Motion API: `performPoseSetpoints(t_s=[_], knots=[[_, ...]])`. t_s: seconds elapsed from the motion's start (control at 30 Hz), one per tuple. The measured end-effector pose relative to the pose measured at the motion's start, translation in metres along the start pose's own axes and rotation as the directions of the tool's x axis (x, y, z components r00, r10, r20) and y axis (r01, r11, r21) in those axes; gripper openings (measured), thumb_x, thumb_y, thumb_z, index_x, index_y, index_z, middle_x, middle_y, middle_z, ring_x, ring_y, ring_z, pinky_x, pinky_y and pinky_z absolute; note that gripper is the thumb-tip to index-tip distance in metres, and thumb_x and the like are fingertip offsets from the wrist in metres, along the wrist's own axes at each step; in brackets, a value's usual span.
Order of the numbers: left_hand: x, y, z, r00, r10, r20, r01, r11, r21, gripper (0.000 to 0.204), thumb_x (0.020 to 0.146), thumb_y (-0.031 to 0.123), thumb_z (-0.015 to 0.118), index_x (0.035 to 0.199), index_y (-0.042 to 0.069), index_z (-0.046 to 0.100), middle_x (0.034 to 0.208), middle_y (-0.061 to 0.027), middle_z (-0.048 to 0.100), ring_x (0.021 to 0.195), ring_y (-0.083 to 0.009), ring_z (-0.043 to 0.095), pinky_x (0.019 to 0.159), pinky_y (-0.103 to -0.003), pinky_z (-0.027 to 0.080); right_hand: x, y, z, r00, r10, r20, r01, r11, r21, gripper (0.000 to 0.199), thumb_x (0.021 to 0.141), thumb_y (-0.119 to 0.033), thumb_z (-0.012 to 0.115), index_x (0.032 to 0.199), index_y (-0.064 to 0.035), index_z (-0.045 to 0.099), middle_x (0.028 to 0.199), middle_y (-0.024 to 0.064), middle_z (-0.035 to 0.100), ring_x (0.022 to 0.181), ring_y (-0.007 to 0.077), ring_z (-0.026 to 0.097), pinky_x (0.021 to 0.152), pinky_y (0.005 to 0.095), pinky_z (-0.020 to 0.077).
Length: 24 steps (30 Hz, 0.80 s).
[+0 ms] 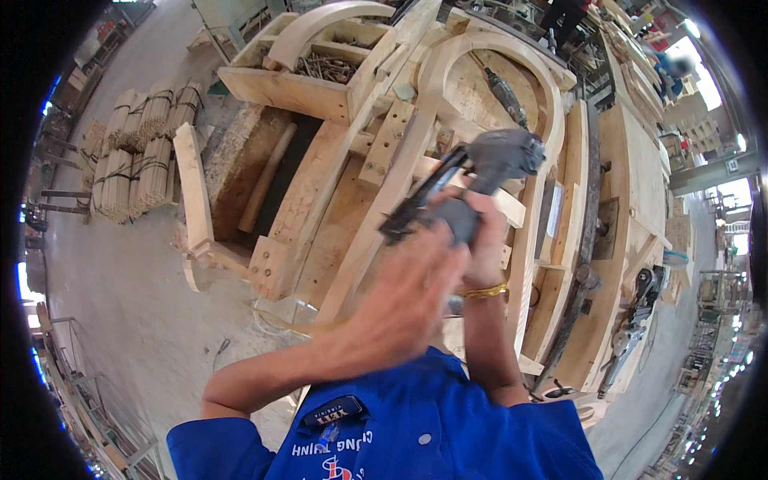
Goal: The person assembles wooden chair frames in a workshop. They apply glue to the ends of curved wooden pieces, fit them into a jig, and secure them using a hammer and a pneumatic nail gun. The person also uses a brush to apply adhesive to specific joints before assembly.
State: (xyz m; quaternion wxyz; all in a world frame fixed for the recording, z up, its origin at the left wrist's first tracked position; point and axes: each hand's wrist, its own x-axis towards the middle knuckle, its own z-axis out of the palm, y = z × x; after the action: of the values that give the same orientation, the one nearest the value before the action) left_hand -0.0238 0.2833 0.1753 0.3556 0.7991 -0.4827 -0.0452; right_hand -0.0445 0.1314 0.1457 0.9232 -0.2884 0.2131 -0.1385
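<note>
My right hand [486, 244], with a yellow bracelet at its wrist, is wrapped round the handle of a dark grey nail gun [500, 156]. The gun is raised above the workbench, its slanted magazine on the left side. My left hand [412, 276] is beside the handle's lower end, smeared by motion. Whether its fingers grip anything is unclear. Beneath the gun lies an arched pale wooden frame [438, 76]. A dark hand-held power tool [504, 94] rests inside the curve of that frame.
A wooden box [284, 90] of loose metal fasteners stands at the upper left of the bench. Tied bundles of wooden sticks [148, 152] lie on the floor at left. Another black tool [644, 288] is at the right edge. A person in blue [676, 68] is at the far right.
</note>
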Motion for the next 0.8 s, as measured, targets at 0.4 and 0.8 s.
performPoseSetpoints(t_s=[0.4, 0.8], knots=[[0.058, -0.098, 0.14, 0.719, -0.632, 0.289, 0.585, 0.326, -0.743, 0.037, 0.088, 0.021, 0.058, 0.115, -0.003, 0.051, 0.099, -0.0142, 0.062, 0.092, -0.0218, 0.059, 0.081, -0.034, 0.046, 0.06, -0.021, -0.079, 0.995, 0.102, 0.012, -0.098, 0.981, -0.17, 0.049, 0.094, -0.045, 0.037, 0.114, -0.0004, 0.044, 0.069, 0.0157, 0.06, 0.06, 0.0272, 0.061, 0.063, 0.0388, 0.0509], [0.044, -0.105, 0.137, 0.659, -0.666, 0.349, 0.572, 0.144, -0.807, 0.031, 0.088, 0.015, 0.058, 0.113, -0.002, 0.054, 0.093, -0.0094, 0.062, 0.083, -0.0138, 0.058, 0.074, -0.029, 0.047, 0.067, -0.003, -0.097, 0.978, 0.176, 0.111, -0.175, 0.984, -0.012, 0.057, 0.095, -0.046, 0.033, 0.125, 0.0026, 0.041, 0.07, 0.0125, 0.058, 0.062, 0.0293, 0.059, 0.068, 0.0448, 0.0479]])
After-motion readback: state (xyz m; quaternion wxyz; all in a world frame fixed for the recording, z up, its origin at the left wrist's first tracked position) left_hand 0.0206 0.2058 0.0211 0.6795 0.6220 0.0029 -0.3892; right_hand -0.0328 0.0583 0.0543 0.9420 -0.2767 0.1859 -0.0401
